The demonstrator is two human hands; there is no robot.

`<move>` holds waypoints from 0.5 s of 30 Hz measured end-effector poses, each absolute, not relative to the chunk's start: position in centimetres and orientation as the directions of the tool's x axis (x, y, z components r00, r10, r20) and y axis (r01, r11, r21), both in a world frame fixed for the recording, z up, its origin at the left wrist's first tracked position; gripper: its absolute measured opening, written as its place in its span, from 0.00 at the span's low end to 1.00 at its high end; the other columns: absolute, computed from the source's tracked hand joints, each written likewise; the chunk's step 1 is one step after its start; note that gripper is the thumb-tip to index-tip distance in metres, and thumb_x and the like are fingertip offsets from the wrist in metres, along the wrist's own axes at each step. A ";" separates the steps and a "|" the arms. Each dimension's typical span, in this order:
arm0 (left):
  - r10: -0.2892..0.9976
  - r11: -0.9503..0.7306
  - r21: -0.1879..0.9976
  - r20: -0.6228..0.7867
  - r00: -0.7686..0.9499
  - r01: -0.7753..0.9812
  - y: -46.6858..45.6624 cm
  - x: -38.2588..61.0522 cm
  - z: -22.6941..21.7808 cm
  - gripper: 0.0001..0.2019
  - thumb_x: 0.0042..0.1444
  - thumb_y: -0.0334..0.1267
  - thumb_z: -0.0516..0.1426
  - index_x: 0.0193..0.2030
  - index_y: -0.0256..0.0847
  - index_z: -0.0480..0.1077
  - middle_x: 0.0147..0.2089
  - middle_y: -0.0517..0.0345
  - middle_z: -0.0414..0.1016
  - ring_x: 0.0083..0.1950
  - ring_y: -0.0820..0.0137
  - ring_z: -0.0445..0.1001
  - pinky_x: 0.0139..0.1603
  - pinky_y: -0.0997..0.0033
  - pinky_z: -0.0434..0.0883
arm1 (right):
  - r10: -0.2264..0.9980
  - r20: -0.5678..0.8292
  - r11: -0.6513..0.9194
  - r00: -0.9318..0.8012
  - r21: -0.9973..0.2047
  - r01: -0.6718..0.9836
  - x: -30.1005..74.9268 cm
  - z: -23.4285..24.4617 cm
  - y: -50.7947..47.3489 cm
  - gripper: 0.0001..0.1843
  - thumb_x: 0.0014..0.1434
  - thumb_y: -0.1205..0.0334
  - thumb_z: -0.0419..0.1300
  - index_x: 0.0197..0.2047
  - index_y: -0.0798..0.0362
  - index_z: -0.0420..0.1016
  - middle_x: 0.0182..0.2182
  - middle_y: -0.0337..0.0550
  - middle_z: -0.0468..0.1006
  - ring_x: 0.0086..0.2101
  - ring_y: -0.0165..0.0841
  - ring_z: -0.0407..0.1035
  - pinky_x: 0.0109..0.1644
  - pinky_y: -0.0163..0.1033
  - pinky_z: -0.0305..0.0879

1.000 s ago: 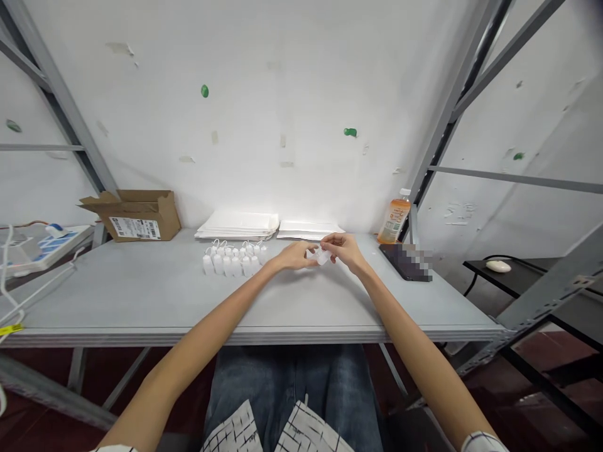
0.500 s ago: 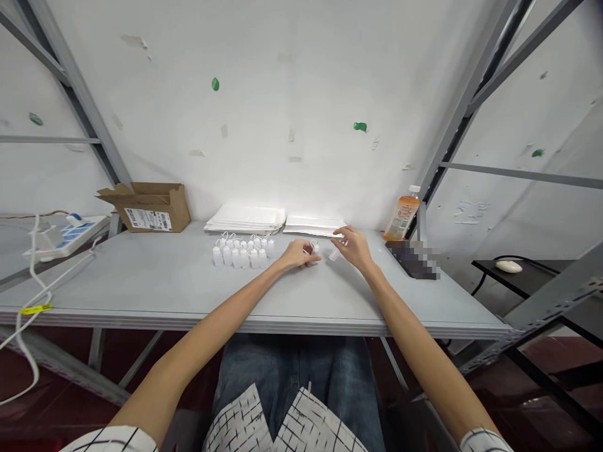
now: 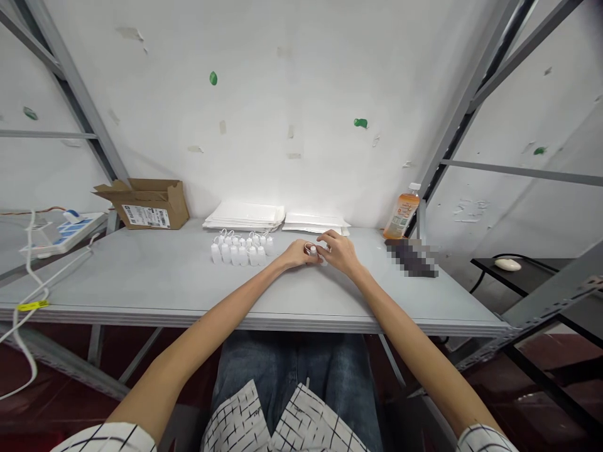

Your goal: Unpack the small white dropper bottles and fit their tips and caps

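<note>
Holding a small white bottle over mid-bench

Clasps it cap-up in the left hand, fingers curled closed around its side. Bends the fingers of the right hand close to its other side, partly open; cannot tell whether gripping anything. Has capped white bottles grouped on the bench, left of both hands, with flat white packets behind and a cardboard box farther left.
</note>
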State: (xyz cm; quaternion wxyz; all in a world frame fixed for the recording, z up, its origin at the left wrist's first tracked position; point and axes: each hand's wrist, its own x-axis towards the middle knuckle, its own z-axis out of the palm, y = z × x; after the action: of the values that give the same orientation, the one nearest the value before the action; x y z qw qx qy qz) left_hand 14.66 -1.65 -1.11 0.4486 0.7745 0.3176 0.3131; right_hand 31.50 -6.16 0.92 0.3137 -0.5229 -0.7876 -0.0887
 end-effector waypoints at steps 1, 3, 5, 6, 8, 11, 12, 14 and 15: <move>0.770 -0.389 0.899 0.197 0.607 0.201 -1.6 14.7 -1.2 0.11 0.41 0.41 0.65 0.22 0.36 0.70 0.20 0.65 0.65 0.25 0.75 0.62 0.27 0.73 0.57 | 0.769 0.591 0.442 -0.243 -0.218 0.870 31.5 1.0 -6.2 0.10 0.59 0.62 0.58 0.42 0.51 0.79 0.45 0.45 0.79 0.30 0.31 0.71 0.31 0.36 0.58; 0.767 -0.380 0.905 0.191 0.612 0.193 -1.6 14.7 -1.2 0.12 0.40 0.42 0.65 0.21 0.36 0.70 0.20 0.65 0.65 0.24 0.75 0.62 0.27 0.73 0.57 | 0.781 0.589 0.439 -0.210 -0.278 0.854 31.5 1.2 -6.3 0.09 0.58 0.61 0.59 0.41 0.51 0.79 0.42 0.44 0.80 0.30 0.31 0.72 0.32 0.36 0.59; 0.764 -0.388 0.900 0.195 0.616 0.197 -1.6 14.7 -1.2 0.13 0.40 0.43 0.66 0.21 0.36 0.71 0.19 0.65 0.64 0.24 0.76 0.61 0.26 0.73 0.56 | 0.805 0.566 0.425 -0.179 -0.340 0.839 31.5 1.6 -6.5 0.08 0.57 0.60 0.60 0.39 0.51 0.78 0.40 0.43 0.81 0.31 0.32 0.73 0.33 0.36 0.60; 0.762 -0.395 0.897 0.197 0.617 0.201 -1.6 14.7 -1.2 0.14 0.39 0.44 0.66 0.21 0.36 0.70 0.19 0.65 0.64 0.24 0.76 0.60 0.26 0.73 0.55 | 0.819 0.550 0.415 -0.164 -0.370 0.831 31.6 1.8 -6.6 0.08 0.57 0.59 0.60 0.39 0.51 0.78 0.39 0.41 0.81 0.31 0.32 0.73 0.34 0.36 0.61; 0.759 -0.401 0.893 0.198 0.620 0.205 -1.7 14.7 -1.0 0.15 0.39 0.46 0.67 0.21 0.36 0.71 0.20 0.65 0.65 0.24 0.76 0.60 0.26 0.73 0.56 | 0.845 0.516 0.395 -0.141 -0.424 0.815 31.7 2.3 -6.7 0.09 0.56 0.58 0.61 0.39 0.50 0.78 0.37 0.39 0.82 0.31 0.32 0.74 0.35 0.37 0.62; 0.757 -0.415 0.882 0.198 0.622 0.225 -2.0 14.7 -0.7 0.16 0.40 0.47 0.66 0.23 0.35 0.73 0.21 0.63 0.67 0.25 0.75 0.62 0.27 0.73 0.58 | 0.886 0.444 0.367 -0.135 -0.491 0.790 32.2 2.7 -6.8 0.12 0.56 0.55 0.62 0.43 0.49 0.77 0.37 0.39 0.82 0.32 0.33 0.75 0.37 0.37 0.64; 0.757 -0.427 0.872 0.200 0.622 0.240 -2.1 14.7 -0.6 0.15 0.40 0.47 0.66 0.24 0.35 0.74 0.21 0.63 0.67 0.25 0.75 0.62 0.27 0.73 0.58 | 0.899 0.413 0.360 -0.143 -0.513 0.779 32.4 2.9 -6.8 0.14 0.55 0.54 0.63 0.45 0.49 0.77 0.37 0.39 0.82 0.33 0.33 0.75 0.38 0.38 0.65; 0.757 -0.453 0.849 0.207 0.620 0.270 -2.2 14.6 -0.5 0.15 0.41 0.47 0.66 0.26 0.34 0.76 0.20 0.64 0.65 0.25 0.75 0.60 0.27 0.73 0.57 | 0.921 0.352 0.349 -0.167 -0.558 0.753 32.9 3.0 -6.7 0.19 0.53 0.53 0.66 0.47 0.49 0.77 0.37 0.40 0.82 0.33 0.33 0.75 0.39 0.38 0.66; 0.757 -0.463 0.840 0.209 0.619 0.283 -2.2 14.6 -0.5 0.15 0.41 0.47 0.66 0.27 0.34 0.77 0.20 0.64 0.64 0.24 0.76 0.59 0.27 0.73 0.56 | 0.929 0.325 0.346 -0.179 -0.582 0.736 33.2 3.0 -6.6 0.22 0.51 0.52 0.67 0.49 0.49 0.76 0.37 0.41 0.81 0.33 0.33 0.74 0.38 0.38 0.66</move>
State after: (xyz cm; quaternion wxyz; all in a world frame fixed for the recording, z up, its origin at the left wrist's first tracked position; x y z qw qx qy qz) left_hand 14.61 -2.21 -0.47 0.4048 0.8035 0.3237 0.2929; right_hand 33.25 -6.63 2.98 0.3244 -0.5525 -0.7533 0.1484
